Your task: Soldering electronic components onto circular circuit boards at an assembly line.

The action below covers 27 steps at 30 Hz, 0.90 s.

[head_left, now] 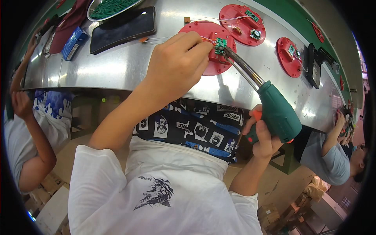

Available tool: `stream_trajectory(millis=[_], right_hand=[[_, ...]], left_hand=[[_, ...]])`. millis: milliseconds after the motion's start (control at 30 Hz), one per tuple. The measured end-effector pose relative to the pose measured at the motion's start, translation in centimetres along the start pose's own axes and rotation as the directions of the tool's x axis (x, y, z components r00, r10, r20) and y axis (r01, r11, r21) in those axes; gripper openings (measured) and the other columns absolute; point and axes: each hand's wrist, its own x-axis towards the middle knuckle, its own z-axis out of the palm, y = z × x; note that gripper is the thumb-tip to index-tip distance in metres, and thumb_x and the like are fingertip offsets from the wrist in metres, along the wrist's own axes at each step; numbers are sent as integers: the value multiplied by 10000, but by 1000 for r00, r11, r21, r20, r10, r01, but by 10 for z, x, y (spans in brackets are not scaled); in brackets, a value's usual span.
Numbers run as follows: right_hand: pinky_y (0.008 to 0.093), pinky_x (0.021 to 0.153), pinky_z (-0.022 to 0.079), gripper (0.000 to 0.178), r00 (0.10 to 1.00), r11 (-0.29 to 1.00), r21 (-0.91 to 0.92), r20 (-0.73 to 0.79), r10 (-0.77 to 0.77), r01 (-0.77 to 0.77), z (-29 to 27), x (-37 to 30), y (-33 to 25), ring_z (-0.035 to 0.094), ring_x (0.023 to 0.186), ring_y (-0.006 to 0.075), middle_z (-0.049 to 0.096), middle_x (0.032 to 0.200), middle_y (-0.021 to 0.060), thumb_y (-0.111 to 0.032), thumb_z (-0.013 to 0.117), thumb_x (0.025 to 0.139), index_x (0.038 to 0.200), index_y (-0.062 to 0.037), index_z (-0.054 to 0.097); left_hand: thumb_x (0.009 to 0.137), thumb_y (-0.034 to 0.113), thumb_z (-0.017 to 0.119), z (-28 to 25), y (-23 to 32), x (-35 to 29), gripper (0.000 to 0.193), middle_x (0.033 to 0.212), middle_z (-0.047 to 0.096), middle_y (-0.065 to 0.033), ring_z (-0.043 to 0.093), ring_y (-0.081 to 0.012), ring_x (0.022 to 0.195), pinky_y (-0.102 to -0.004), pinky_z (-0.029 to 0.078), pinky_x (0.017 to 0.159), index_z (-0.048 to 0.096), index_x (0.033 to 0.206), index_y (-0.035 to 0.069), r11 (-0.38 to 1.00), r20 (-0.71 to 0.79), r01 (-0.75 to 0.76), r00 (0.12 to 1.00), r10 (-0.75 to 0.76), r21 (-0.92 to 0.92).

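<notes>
My right hand (264, 141) is wrapped around the handle of a green soldering gun (279, 107) with an orange trigger. The gun's metal tip reaches up and left to a small green circuit board (221, 42) on a round red plastic housing (215, 69). At the board's left side my left hand (176, 64) is closed in a pinch on thin wires (208, 39), its fingertips close to the solder points. That hand covers part of the housing. Other thin wires (160, 38) run out to its left.
Two more red housings (229, 17) (284, 64) with boards lie to the right on the metal table (117, 70). A black phone (123, 30), a blue box (74, 44) and a bowl of green wires (113, 8) are at the left. A black stand (312, 66) sits far right. Co-workers sit on both sides.
</notes>
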Motion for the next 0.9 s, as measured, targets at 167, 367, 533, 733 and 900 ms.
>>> stream_trajectory(millis=[167, 367, 533, 733, 900], right_hand=[[256, 512, 467, 431, 1000, 1000, -3, 13, 19, -19, -1, 2, -2, 583, 565, 153, 659, 933, 168, 59, 557, 836, 1266, 95, 549], [299, 437, 472, 478, 998, 998, -30, 12, 60, -59, -2, 8, -3, 590, 513, 231, 622, 948, 251, -123, 602, 890, 1277, 127, 472], [305, 379, 475, 518, 986, 992, -24, -111, -123, 121, -11, 12, -2, 591, 471, 243, 607, 935, 277, -171, 574, 914, 1281, 163, 423], [296, 372, 455, 364, 976, 981, -118, -136, -169, 154, -22, 37, -10, 587, 465, 217, 596, 915, 260, -175, 547, 927, 1080, 154, 519], [298, 377, 454, 345, 970, 989, 29, -203, -135, 144, -29, 67, 3, 557, 468, 188, 601, 935, 230, -203, 513, 959, 1099, 112, 517]], left_hand=[[770, 49, 679, 0, -1, 0, 135, 835, 613, -70, 635, -244, 751, -342, 532, 641, 676, 904, 26, 1000, 1, -2, 1000, 2, 1], [796, 19, 692, -3, 1, 2, 151, 851, 642, -110, 645, -275, 744, -359, 526, 668, 695, 946, -4, 999, 23, 23, 999, -23, -27], [791, 16, 695, -3, 3, 3, 172, 865, 647, -120, 647, -284, 753, -363, 528, 679, 693, 961, -6, 998, 38, 42, 998, -41, -43], [751, 32, 680, 3, -3, 1, 132, 801, 611, -69, 621, -232, 712, -336, 527, 614, 665, 882, 19, 999, -25, -34, 999, 34, 17], [754, 41, 685, 1, 0, 2, 131, 804, 610, -64, 620, -233, 707, -340, 520, 600, 669, 884, 30, 999, -8, -16, 1000, 16, 34]])
